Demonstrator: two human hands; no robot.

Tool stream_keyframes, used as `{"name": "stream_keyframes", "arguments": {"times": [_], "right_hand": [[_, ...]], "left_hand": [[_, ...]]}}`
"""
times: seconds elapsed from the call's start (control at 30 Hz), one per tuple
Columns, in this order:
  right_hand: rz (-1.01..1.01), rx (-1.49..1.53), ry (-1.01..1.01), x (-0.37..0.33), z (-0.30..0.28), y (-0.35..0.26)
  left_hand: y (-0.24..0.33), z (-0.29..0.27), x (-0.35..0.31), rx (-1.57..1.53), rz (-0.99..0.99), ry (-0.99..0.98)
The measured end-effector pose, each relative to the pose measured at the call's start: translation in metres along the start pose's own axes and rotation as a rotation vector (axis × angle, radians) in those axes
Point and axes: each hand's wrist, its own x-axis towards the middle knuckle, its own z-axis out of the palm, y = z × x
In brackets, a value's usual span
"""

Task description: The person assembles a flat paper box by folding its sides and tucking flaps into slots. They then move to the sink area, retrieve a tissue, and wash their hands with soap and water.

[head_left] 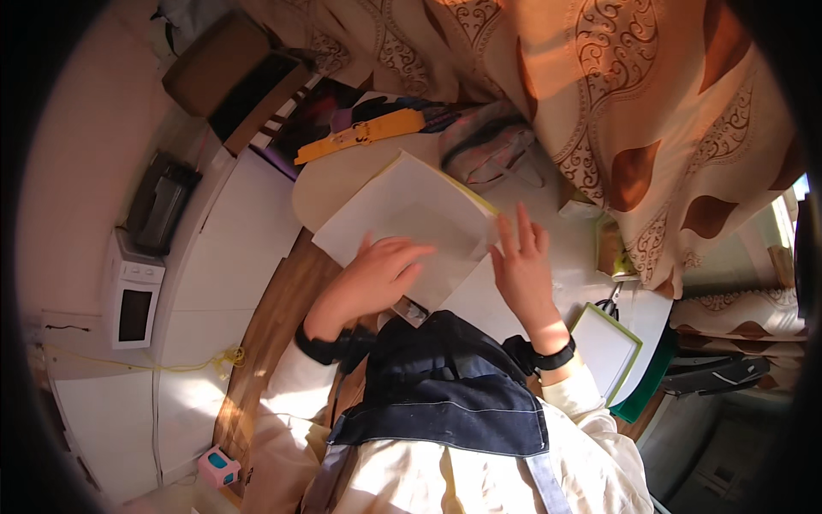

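Observation:
A large white sheet of paper [411, 206] lies on the pale table in front of me, with a yellow-green edge showing along its far right side. My left hand [377, 278] is over the sheet's near left part, fingers stretched toward the right; whether it touches the paper is unclear. At the sheet's right edge is my right hand [524, 270], its fingers spread and pointing away from me. Neither hand visibly holds anything. Between my left hand and my dark apron, a small dark, shiny object [413, 310] shows at the near edge, partly hidden.
Beyond the sheet lie a yellow-orange flat piece [360, 135] and a grey patterned bag [488, 150]. To the right are scissors [612, 300] and a green-rimmed white board or pad [604, 351]. A patterned curtain [625, 111] hangs behind. White cabinets [231, 231] stand left.

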Motion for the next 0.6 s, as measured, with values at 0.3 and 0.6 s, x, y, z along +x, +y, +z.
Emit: {"name": "stream_keyframes", "arguments": {"times": [0.3,0.6], "right_hand": [[-0.182,0.514,-0.629,-0.015,-0.002,-0.062],[-0.005,0.431,-0.788,-0.002,-0.002,-0.077]], "left_hand": [[-0.021,0.041,-0.061,0.091,0.082,0.150],[-0.024,0.061,-0.045,0.069,0.123,0.228]]}}
